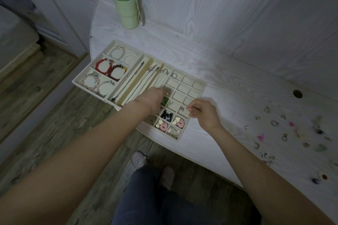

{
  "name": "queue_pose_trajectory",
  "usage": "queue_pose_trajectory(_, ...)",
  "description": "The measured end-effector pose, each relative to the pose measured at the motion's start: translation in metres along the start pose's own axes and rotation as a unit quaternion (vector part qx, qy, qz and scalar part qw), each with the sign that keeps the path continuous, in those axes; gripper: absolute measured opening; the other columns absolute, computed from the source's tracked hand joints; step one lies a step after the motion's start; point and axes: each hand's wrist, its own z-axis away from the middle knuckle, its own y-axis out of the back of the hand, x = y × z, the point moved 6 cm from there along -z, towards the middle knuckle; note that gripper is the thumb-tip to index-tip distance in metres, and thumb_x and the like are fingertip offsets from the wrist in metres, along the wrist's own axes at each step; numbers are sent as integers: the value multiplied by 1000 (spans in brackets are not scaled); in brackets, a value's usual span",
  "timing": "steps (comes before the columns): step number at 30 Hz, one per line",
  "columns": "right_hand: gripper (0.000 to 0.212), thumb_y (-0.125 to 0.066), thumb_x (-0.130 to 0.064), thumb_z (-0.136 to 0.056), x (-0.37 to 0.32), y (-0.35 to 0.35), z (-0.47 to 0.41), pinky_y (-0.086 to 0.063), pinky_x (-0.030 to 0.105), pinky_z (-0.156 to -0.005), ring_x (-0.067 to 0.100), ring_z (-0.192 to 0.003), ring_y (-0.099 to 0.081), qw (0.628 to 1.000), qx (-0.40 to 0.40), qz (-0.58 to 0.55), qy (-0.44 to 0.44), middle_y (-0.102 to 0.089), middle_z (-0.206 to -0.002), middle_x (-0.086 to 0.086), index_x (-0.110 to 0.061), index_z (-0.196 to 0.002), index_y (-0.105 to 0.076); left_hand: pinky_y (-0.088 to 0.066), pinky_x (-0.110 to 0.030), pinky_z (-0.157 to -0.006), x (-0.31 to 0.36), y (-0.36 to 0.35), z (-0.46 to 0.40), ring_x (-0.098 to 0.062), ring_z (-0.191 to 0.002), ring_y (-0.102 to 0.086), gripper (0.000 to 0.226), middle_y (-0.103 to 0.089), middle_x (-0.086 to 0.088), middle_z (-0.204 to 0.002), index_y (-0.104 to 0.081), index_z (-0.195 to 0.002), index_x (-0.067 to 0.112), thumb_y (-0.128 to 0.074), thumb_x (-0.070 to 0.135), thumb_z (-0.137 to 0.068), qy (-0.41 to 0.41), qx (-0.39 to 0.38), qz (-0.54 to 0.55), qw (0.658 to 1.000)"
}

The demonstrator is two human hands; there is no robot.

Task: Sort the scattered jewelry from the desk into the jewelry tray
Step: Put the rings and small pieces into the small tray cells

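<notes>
The left hand (152, 99) reaches into the small squares of the jewelry tray (198, 95) on the bench (228, 86), its fingers hidden so their grip cannot be told, while the right hand (203, 113) hovers with curled fingers at the tray's right edge, and loose jewelry (285, 133) lies scattered well to the right.

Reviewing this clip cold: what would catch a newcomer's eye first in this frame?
Probably the two hands meeting over the small-cell jewelry tray at the desk's near edge: the left hand reaches into its cells, and the right hand hovers with its fingers curled at the tray's right side. Next, the red bead bracelets in the leftmost tray, and the scattered jewelry blurred on the desk at far right.
</notes>
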Motion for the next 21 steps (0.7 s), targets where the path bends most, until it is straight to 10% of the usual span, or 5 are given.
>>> queue_pose_trajectory(12, 11, -58, -15, -92, -13, -2, 6, -47, 26, -70, 14, -87, -57, 959, 63, 275, 22, -49, -106, 0, -16, -94, -69, -41, -22, -68, -2, 1, 0, -19, -83, -49, 55, -53, -12, -110, -45, -134, 12, -49, -9, -84, 4, 5, 1, 1000)
queue_pose_trajectory(21, 18, -58, -8, -88, -8, -9, 2, -48, 25, -55, 14, -69, -63, 935, 88, 342, -37, -70, -86, 0, -10, -78, -73, -44, -24, -71, -1, 0, -1, -25, -96, -57, 57, -54, -13, -115, -43, -136, 11, -52, -8, -83, 5, 8, 0, 1000)
